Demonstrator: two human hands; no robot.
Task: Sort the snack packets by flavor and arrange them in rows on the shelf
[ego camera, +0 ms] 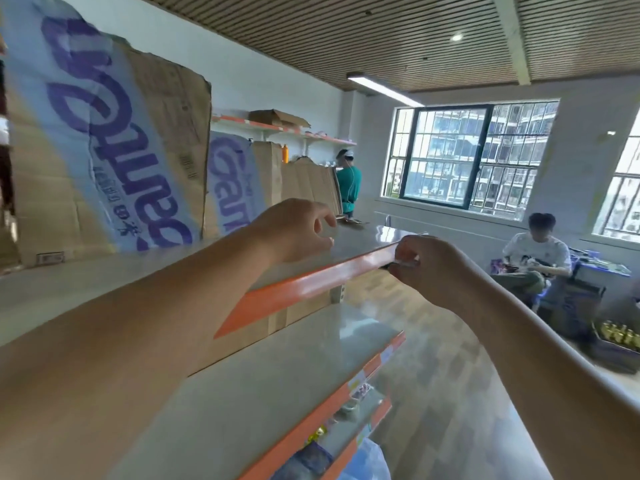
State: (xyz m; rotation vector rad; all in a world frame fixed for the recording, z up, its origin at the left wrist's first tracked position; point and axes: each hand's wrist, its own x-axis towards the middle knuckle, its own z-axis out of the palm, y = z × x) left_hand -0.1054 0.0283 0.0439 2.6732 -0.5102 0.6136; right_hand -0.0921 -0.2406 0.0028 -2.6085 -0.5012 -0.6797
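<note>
Both my arms reach up to the top shelf (pixel 360 237), a grey board with an orange front strip (pixel 311 285). My left hand (pixel 294 230) hovers over the shelf top near its front edge with thumb and fingers curled; whether they hold anything is hidden. At the strip's right end, my right hand (pixel 426 261) pinches the corner, where a small white piece shows between the fingers. Snack packets (pixel 360 391) lie on the lower shelves, with a yellow one (pixel 317 434) and a dark blue one (pixel 308 459) further down.
Flattened cardboard boxes (pixel 104 140) with purple lettering stand along the back of the top shelf. A clear plastic bag (pixel 363 462) sits at the bottom. One person in green (pixel 349 181) stands far off; another (pixel 536 251) sits at the right beside crates of bottles (pixel 620 334).
</note>
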